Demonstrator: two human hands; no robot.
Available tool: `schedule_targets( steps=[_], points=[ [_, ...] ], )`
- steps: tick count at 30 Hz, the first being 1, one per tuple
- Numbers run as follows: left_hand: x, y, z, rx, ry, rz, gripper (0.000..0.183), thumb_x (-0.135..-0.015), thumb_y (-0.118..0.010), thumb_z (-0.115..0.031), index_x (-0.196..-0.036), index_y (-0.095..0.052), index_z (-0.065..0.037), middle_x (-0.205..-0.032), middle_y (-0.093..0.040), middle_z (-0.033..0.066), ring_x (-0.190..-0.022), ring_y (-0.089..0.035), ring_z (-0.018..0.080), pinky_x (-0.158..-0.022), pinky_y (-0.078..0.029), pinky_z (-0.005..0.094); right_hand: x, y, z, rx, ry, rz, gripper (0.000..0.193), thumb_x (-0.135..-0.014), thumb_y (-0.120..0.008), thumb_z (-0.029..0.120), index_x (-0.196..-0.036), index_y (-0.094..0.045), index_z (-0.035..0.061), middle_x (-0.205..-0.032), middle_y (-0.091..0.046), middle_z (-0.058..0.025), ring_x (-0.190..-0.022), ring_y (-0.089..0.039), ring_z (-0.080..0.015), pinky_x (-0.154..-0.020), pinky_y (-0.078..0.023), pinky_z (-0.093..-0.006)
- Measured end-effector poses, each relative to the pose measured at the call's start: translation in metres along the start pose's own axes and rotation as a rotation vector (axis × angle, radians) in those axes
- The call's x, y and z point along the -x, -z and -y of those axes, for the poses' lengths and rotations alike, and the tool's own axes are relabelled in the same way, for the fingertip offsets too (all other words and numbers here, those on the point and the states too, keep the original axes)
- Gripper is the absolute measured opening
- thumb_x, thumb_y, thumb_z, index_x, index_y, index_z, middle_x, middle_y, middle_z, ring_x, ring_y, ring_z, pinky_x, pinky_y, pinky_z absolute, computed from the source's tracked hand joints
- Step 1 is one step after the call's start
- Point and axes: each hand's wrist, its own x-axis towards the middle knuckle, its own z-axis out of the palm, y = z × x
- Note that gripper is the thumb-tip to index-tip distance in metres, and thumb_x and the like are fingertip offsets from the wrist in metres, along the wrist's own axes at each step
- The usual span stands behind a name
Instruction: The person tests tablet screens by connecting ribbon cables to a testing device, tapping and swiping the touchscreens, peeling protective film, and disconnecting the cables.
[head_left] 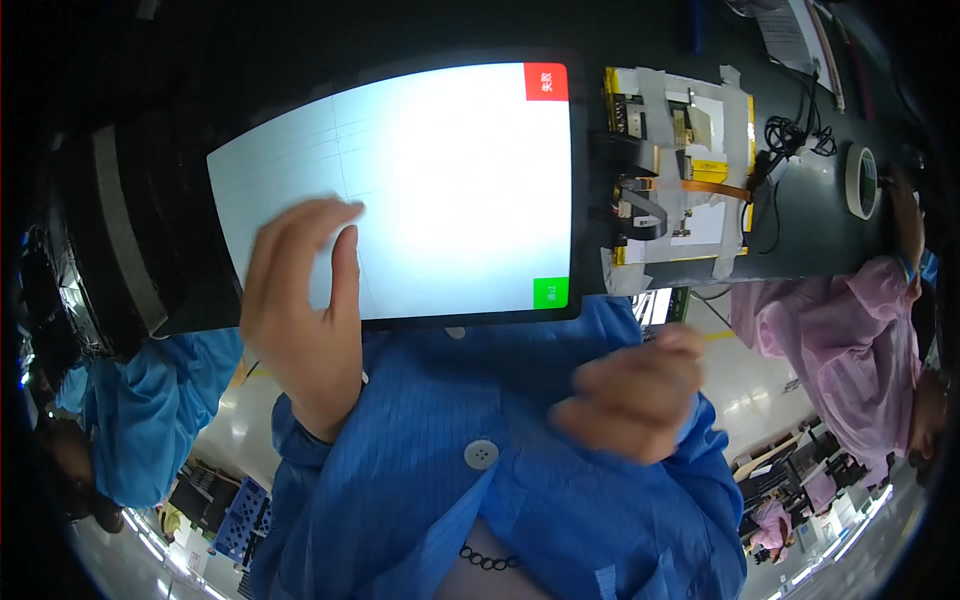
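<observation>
A large flat touch-screen panel [450, 190] with a bright white display lies in front of me. It has a red square [546, 82] at its far right corner and a green one [550, 293] at its near right corner. My left hand [300, 290] is over the panel's near left part, fingers curved and thumb a little apart from them, with nothing seen between. Whether its fingertips touch the glass I cannot tell. My right hand [640, 395] is off the table's near edge, in front of my blue smock [430, 480], its fingers curled and smeared by motion.
Right of the panel sits a taped-down circuit board assembly [680, 165] with ribbon cables. Beyond it are tangled black cables [800, 135] and a tape roll [861, 182]. A black padded block [120, 220] stands at the left. People in blue [155, 410] and pink [830, 340] smocks sit on either side.
</observation>
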Motion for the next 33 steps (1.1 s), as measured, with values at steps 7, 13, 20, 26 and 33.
schedule_targets(
  steps=[7, 13, 20, 26, 33],
  points=[
    [-0.013, -0.002, -0.055, 0.057, -0.554, 0.229, 0.031, -0.078, -0.062, 0.004, -0.101, -0.071, -0.016, -0.117, -0.061, 0.0052, -0.107, -0.057, 0.0204, -0.096, -0.045, 0.0392, -0.034, 0.096, -0.082, 0.637, -0.271, -0.032, 0.020, -0.081, -0.050, -0.005, -0.098, -0.060, -0.0021, -0.101, -0.061, -0.0138, -0.087, -0.060, -0.0265, -0.081, -0.047, -0.0349],
    [-0.007, 0.010, -0.052, 0.053, -0.516, -0.119, 0.033, -0.076, -0.060, 0.007, -0.095, -0.072, -0.017, -0.110, -0.065, 0.0063, -0.110, -0.055, 0.0216, -0.103, -0.037, 0.0425, -0.093, 0.105, -0.141, 0.435, -0.577, 0.197, 0.017, -0.085, -0.051, 0.002, -0.099, -0.059, 0.0011, -0.095, -0.064, -0.0152, -0.082, -0.064, -0.0254, -0.073, -0.049, -0.0328],
    [-0.008, 0.023, -0.053, 0.018, -0.336, -0.268, 0.029, -0.068, -0.058, -0.003, -0.087, -0.073, -0.018, -0.105, -0.066, 0.0051, -0.100, -0.059, 0.0218, -0.104, -0.033, 0.0435, -0.128, 0.144, -0.197, 1.087, -0.692, 0.489, 0.035, -0.089, -0.053, 0.033, -0.097, -0.057, -0.0004, -0.093, -0.064, -0.0222, -0.087, -0.062, -0.0388, -0.074, -0.047, -0.0428],
    [0.003, 0.023, -0.032, -0.045, -0.246, -0.293, 0.036, -0.063, -0.056, 0.002, -0.088, -0.073, -0.018, -0.106, -0.065, 0.0042, -0.102, -0.058, 0.0230, -0.104, -0.031, 0.0448, -0.105, 0.179, -0.281, 1.174, -0.594, 0.405, 0.032, -0.089, -0.052, 0.036, -0.099, -0.057, 0.0053, -0.097, -0.064, -0.0205, -0.094, -0.059, -0.0411, -0.076, -0.047, -0.0469],
    [0.024, 0.015, -0.004, -0.061, -0.180, -0.278, 0.035, -0.064, -0.055, 0.001, -0.085, -0.074, -0.020, -0.110, -0.062, 0.0039, -0.105, -0.056, 0.0237, -0.104, -0.031, 0.0460, -0.127, 0.172, -0.183, 0.971, -0.235, 0.014, 0.024, -0.095, -0.049, 0.020, -0.113, -0.055, 0.0048, -0.097, -0.067, -0.0116, -0.085, -0.066, -0.0202, -0.073, -0.050, -0.0308]
  ],
)
